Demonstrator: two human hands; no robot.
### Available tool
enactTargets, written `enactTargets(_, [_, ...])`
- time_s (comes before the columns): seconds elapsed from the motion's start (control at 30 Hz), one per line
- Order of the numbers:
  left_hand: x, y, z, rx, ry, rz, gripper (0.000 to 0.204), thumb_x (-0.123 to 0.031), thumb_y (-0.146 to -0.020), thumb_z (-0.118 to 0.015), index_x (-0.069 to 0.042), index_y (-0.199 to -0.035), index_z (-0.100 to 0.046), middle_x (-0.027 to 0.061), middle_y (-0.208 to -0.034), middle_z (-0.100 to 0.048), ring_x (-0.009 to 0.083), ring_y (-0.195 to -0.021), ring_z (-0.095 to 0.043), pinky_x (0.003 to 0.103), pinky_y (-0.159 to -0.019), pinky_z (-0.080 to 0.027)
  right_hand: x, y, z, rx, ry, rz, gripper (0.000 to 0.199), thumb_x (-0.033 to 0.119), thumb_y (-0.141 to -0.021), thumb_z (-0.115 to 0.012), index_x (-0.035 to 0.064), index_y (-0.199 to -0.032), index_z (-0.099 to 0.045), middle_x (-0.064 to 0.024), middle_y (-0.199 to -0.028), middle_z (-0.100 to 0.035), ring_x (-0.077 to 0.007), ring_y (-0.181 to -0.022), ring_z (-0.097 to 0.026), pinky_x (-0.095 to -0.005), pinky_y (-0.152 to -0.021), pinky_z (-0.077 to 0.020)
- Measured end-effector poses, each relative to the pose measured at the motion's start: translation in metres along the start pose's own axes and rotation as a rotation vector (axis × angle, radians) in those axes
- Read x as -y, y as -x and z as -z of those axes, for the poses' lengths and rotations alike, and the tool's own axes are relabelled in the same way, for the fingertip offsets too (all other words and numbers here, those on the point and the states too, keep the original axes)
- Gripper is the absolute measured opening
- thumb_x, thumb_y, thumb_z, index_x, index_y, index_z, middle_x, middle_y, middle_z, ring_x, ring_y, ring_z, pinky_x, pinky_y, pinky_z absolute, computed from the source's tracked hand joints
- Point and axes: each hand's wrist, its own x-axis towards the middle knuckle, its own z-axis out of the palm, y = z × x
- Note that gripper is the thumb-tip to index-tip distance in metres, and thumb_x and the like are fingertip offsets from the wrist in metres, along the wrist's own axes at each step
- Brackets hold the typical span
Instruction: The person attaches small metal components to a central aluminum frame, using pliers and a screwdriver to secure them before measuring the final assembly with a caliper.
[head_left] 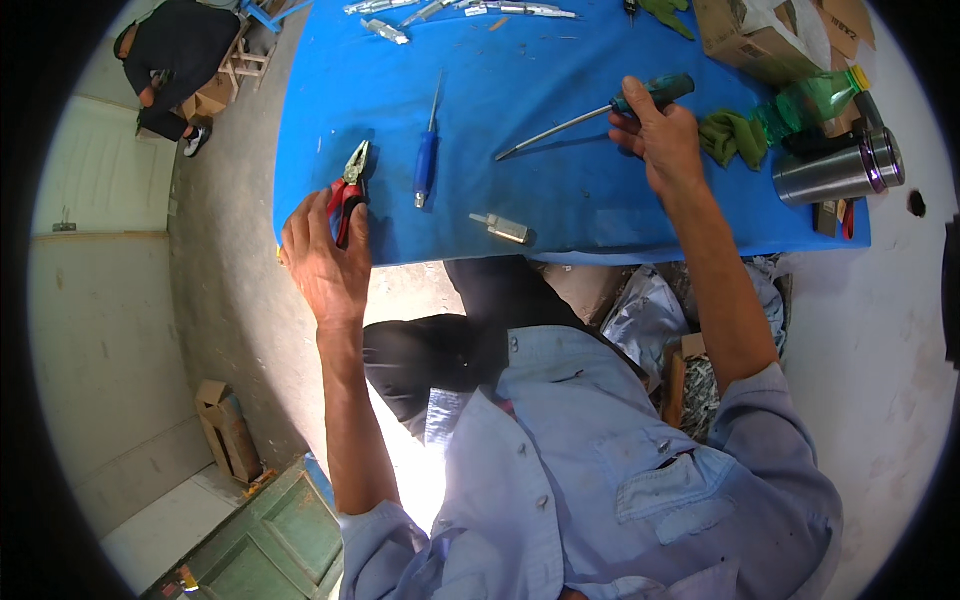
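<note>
Left of centre in the frame, our left hand (322,262) rests at the near edge of the blue table (520,100), fingers curled around the red handles of the pliers (348,192), whose jaws point toward the top of the frame. In the upper right, our right hand (662,140) lies on the green-handled screwdriver (600,112), thumb and fingers closing loosely on the handle while the long shaft runs down-left across the table; we cannot tell whether the grip is firm yet.

Between our hands lie a blue-handled screwdriver (427,160), just right of the pliers, and a small metal part (503,228) close to the table's near edge.

We judge several risks here. The pliers sit right at the edge, so a slack grip could let them slide off toward our knees. The small metal part is also near that edge, and a sweep of either forearm could knock it to the floor. The long shaft could swing as we lift it and strike the blue-handled screwdriver or that part. At the right of the frame, a steel flask (838,172) lies on its side beside a green bottle (812,102) and green gloves (732,136); our right elbow moving outward could set the flask rolling off the table.
</note>
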Motion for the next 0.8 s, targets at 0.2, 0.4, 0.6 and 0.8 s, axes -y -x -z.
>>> enactTargets(0.2, [-0.04, 0.023, 0.024, -0.019, 0.24, 0.019, 0.033, -0.01, -0.09, -0.083, -0.004, -0.12, -0.073, 0.0149, -0.122, -0.072, 0.032, -0.113, -0.068, 0.043, -0.098, -0.055, 0.005, 0.016, -0.002, 0.022, 0.064, -0.03, 0.047, 0.031, -0.097, -0.08, -0.0089, -0.119, -0.067, -0.0127, -0.105, -0.07, -0.0174, -0.088, -0.072, -0.0253, -0.067, -0.0618])
enactTargets(0.4, [-0.058, 0.052, 0.032, 0.018, 0.377, 0.106, 0.027, -0.004, -0.088, -0.082, -0.002, -0.114, -0.074, 0.0146, -0.117, -0.073, 0.0311, -0.11, -0.07, 0.043, -0.097, -0.056, -0.008, 0.078, -0.015, 0.221, 0.495, 0.271, 0.041, 0.026, -0.093, -0.079, -0.0027, -0.121, -0.07, -0.0122, -0.111, -0.072, -0.0225, -0.088, -0.074, -0.0335, -0.073, -0.0599])
enactTargets(0.6, [-0.059, 0.055, 0.038, -0.011, 0.422, 0.108, 0.026, -0.005, -0.089, -0.082, -0.001, -0.113, -0.074, 0.0153, -0.11, -0.075, 0.0283, -0.099, -0.072, 0.04, -0.088, -0.058, -0.026, 0.123, -0.062, 0.436, 0.945, 0.847, 0.037, 0.025, -0.086, -0.08, 0.0055, -0.117, -0.073, -0.0134, -0.108, -0.07, -0.0329, -0.1, -0.069, -0.0423, -0.08, -0.0561])
enactTargets(0.8, [-0.084, 0.071, 0.042, 0.228, 0.848, 0.425, 0.028, -0.016, -0.096, -0.078, 0.003, -0.116, -0.074, 0.012, -0.101, -0.077, 0.0162, -0.082, -0.07, 0.029, -0.07, -0.054, -0.044, 0.115, -0.056, 0.465, 0.939, 0.816, 0.028, 0.021, -0.09, -0.077, 0.0053, -0.113, -0.072, -0.0124, -0.105, -0.068, -0.0318, -0.098, -0.068, -0.0422, -0.078, -0.0544])
